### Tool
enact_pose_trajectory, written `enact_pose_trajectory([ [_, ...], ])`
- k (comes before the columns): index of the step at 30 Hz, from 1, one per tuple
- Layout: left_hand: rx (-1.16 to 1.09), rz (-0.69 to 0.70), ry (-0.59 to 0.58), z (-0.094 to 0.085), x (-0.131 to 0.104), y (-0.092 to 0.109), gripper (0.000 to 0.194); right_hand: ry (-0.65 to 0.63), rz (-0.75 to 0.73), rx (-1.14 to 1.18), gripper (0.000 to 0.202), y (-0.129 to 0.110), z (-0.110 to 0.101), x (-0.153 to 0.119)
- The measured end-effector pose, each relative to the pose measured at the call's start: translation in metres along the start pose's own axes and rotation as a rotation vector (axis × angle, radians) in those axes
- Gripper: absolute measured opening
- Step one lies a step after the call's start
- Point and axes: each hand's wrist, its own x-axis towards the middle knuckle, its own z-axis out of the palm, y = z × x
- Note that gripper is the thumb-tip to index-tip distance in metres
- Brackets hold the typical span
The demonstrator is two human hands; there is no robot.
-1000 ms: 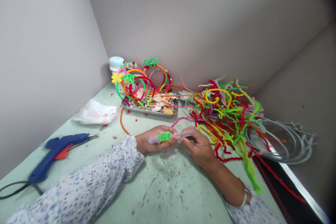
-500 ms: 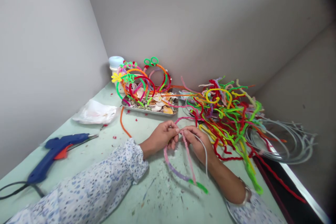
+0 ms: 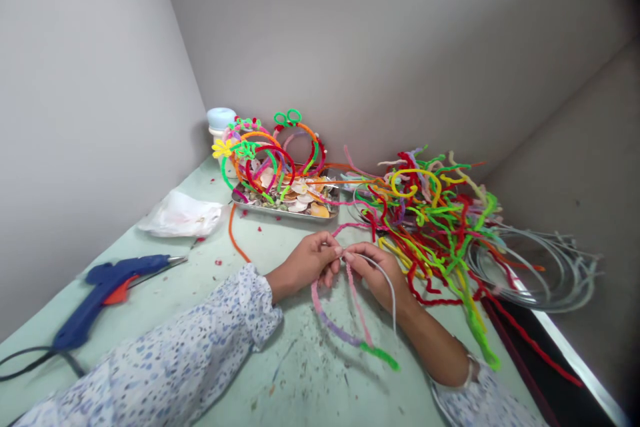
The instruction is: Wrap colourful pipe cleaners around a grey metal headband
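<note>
Between my two hands is a curved headband [image 3: 336, 329] of thin white band, partly wrapped in pink, purple and green pipe cleaner. My left hand [image 3: 316, 259] is closed, pinching the wrapped part near its pink section. My right hand [image 3: 379, 272] is also closed, its thumb and finger pinching at the same spot, where the wrapping meets the bare white band [image 3: 389, 283]. A loose pink pipe cleaner [image 3: 358, 303] hangs down from between the fingertips. The exact grip of each fingertip is too small to make out.
A metal tray [image 3: 280, 215] of shells holds several finished colourful hoops [image 3: 273, 147]. To the right lie a heap of pipe cleaners [image 3: 435, 213] and coiled clear bands [image 3: 565, 280]. On the left are a blue glue gun [image 3: 95, 300], a plastic bag [image 3: 180, 215] and a lidded jar [image 3: 221, 119].
The fingertips have shifted slightly at the pinch point. The headband's green end has swung a little to the right, and the hanging pink strand has moved slightly left.
</note>
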Motion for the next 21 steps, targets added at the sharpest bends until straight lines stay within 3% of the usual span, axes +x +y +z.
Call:
enact_pose_trajectory([
  [10,0.008,-0.028,0.01,0.0006,-0.0008,0.0044,0.026,0.032,-0.053,-0.105,0.019,0.0046,0.0001,0.0003],
  [21,-0.119,-0.086,-0.016,-0.0013,0.0002,0.0038,0.018,0.066,-0.223,-0.26,0.017,0.0046,-0.0002,0.0],
])
